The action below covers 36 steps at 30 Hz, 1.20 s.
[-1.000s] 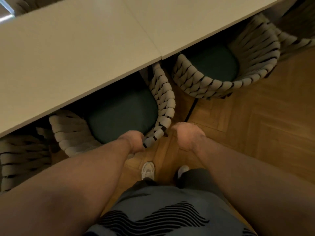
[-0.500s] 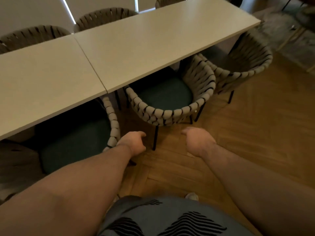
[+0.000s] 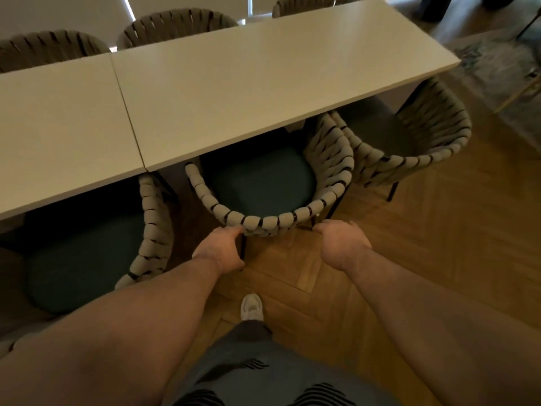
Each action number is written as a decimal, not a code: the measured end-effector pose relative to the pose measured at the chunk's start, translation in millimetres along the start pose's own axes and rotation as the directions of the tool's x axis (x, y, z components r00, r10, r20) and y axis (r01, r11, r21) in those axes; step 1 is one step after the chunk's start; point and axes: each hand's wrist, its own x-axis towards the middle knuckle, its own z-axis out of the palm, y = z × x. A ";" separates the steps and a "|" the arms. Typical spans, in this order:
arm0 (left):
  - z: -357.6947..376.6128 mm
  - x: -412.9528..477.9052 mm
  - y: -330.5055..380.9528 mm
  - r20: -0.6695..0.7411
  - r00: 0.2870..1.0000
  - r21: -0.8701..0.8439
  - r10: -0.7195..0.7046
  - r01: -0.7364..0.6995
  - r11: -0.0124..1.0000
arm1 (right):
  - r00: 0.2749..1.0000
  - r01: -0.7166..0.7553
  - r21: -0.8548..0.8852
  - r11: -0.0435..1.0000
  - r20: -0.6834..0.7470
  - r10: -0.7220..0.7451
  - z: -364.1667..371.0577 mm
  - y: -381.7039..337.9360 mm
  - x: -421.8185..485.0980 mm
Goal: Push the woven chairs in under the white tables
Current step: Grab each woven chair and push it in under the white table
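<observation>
Both grips, in mid-air short of the chair half a second ago, now reach it. The left grip (image 3: 221,249), loosely curled, touches the back rim of the middle woven chair (image 3: 263,221). The right grip (image 3: 341,244), loosely curled, holds nothing just beside that rim. The chair's seat lies half under the white bench (image 3: 263,83).

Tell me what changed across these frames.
The left hand came off the left chair; both hands moved right to the middle chair's backrest, left hand touching its rim, right hand at it, grip unclear. Chairs and white tables look unmoved.
</observation>
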 end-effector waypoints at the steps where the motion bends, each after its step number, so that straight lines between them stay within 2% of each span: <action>1: -2.9 9.7 5.5 0.009 1.000 0.014 0.000 0.000 1.000 | 1.000 0.004 -0.004 1.000 0.011 -0.004 -3.1 2.7 8.6; 10: -20.7 79.5 42.6 0.099 0.995 0.118 0.029 -0.041 0.992 | 0.996 0.061 -0.030 0.998 0.068 -0.059 -16.7 30.4 91.3; 16: -5.5 126.5 49.2 0.229 0.961 0.121 -0.154 0.128 0.984 | 0.964 0.217 -0.112 0.970 0.180 -0.195 -12.0 49.4 158.4; 19: 3.7 143.6 52.5 0.271 0.941 0.248 -0.202 0.134 0.959 | 0.928 0.314 -0.171 0.934 0.261 -0.265 -12.6 54.9 187.9; 25: 32.3 179.6 49.6 0.270 0.926 0.428 -0.263 0.130 0.895 | 0.876 0.432 -0.253 0.866 0.345 -0.336 -5.5 58.6 227.2; 29: 39.6 193.0 45.8 0.185 0.946 0.499 -0.265 0.142 0.855 | 0.833 0.454 -0.241 0.858 0.455 -0.314 17.1 52.4 235.6; 36: 33.0 191.6 34.9 0.121 0.961 0.618 -0.250 0.124 0.776 | 0.849 0.417 -0.303 0.857 0.467 -0.248 35.0 35.8 251.5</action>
